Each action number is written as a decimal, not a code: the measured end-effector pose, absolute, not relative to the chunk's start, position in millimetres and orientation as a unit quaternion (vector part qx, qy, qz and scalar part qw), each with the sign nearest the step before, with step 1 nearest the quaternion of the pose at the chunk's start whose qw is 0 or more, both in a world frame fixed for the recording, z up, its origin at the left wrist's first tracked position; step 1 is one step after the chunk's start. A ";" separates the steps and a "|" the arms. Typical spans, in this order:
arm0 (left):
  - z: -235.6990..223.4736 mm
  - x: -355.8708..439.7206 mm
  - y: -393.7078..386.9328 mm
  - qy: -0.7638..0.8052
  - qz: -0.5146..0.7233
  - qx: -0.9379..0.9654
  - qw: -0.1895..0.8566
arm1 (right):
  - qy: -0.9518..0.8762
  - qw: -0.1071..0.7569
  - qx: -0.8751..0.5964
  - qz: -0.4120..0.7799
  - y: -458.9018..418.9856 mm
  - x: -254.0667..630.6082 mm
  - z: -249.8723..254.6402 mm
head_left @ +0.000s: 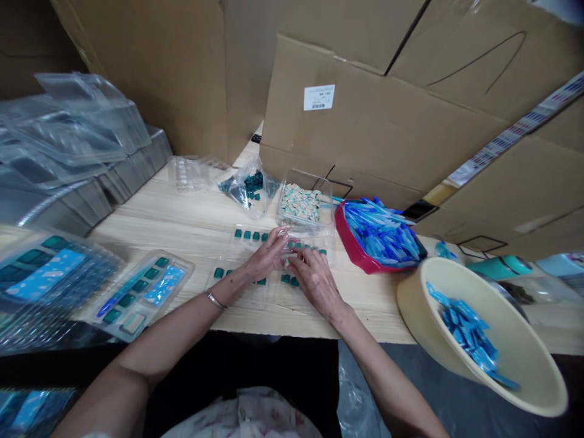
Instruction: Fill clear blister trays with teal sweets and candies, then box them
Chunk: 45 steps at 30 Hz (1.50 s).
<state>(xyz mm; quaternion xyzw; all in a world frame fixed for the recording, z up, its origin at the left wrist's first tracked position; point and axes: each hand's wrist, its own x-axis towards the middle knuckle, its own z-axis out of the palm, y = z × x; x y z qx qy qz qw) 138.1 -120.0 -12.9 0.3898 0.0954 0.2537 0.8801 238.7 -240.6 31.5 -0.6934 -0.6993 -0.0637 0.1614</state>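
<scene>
On a pale wooden table [182, 243], the person's left hand [267, 254] and right hand [314, 283] curled their fingers over a clear blister tray [329, 255] of teal pieces [303, 246], touching it; any grip could not be told.

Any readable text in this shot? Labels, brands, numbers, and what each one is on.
Nothing can be read for certain.
White label on the cardboard carton: small printed lines, too small to read.
Printed strip along the edge of the carton at the right: rows of tiny coloured marks, too small and blurred to read.
</scene>
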 end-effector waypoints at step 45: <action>-9.2 137.1 -122.1 0.126 0.184 0.329 0.918 | -0.767 0.231 -0.599 -0.006 -246.4 241.2 34.2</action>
